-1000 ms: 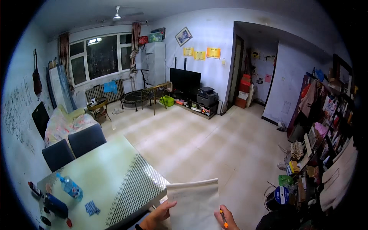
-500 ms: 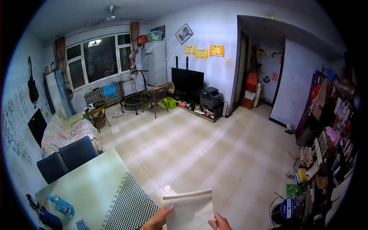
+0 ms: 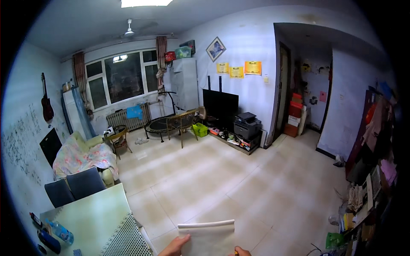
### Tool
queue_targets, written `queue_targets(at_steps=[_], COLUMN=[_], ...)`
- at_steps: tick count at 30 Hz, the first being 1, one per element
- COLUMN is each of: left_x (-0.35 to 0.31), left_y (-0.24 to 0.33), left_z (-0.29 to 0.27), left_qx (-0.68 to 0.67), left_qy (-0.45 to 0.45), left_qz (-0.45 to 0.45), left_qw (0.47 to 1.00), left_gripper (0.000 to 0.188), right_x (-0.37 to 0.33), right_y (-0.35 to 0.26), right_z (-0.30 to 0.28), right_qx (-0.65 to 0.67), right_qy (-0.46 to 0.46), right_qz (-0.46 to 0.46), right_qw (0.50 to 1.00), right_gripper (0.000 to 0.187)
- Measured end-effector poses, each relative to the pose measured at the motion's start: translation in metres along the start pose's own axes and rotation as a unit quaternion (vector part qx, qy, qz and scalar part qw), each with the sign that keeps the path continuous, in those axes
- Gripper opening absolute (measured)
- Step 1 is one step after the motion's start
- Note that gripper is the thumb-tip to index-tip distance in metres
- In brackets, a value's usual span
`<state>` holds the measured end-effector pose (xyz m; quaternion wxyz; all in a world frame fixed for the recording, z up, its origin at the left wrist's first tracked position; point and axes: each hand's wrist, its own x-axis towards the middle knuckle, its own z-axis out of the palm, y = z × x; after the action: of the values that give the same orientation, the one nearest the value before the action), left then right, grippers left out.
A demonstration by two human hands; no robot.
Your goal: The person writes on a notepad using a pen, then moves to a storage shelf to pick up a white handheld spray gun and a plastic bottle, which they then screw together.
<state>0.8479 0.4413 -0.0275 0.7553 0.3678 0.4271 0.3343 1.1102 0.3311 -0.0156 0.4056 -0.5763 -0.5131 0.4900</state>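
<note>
A pale sheet [image 3: 207,240], like paper with a rolled or folded top edge, is held up at the bottom middle of the view. My left hand [image 3: 175,246] grips its left side, thumb lying on the front. By the sheet's right edge, my right hand [image 3: 242,251] is closed around a slim yellow-and-dark tool [image 3: 236,252]; only a bit of it shows, so its kind is unclear. The lower part of the sheet and most of both hands are cut off by the frame's bottom edge.
To my left stands a table [image 3: 92,211] bearing a blue bottle [image 3: 62,232], with dark chairs [image 3: 86,184] behind it. A covered sofa [image 3: 83,155], trampoline [image 3: 160,125] and printer [image 3: 247,125] stand farther off. Clutter lines the right wall, including a green bag [image 3: 334,240].
My view has tilted up and shifted left, so the room sits lower and farther right in the picture. Both hands still hold the sheet and tool, now lower in view.
</note>
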Motion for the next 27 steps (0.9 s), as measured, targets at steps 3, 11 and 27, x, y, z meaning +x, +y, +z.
queue_targets(at_steps=[3,11,27], left_x=[0.018,0.064,0.235], left_y=[-0.002,0.03,0.125], left_z=[-0.002,0.007,-0.044], left_qx=[-0.021,0.03,0.103], left_qy=[-0.005,-0.011,-0.158], left_qz=[-0.005,0.005,0.103], left_qw=[1.0,0.999,0.977], left_gripper=[0.045,0.048,0.044], right_x=[0.015,0.039,0.186], right_y=[0.009,0.009,-0.018], right_z=[-0.015,-0.026,0.025], right_qx=[-0.007,-0.01,0.006], right_qy=[0.002,0.043,0.229], right_qz=[-0.031,-0.028,-0.06], right_qw=[0.999,0.999,0.972], right_gripper=[0.014,0.012,0.02])
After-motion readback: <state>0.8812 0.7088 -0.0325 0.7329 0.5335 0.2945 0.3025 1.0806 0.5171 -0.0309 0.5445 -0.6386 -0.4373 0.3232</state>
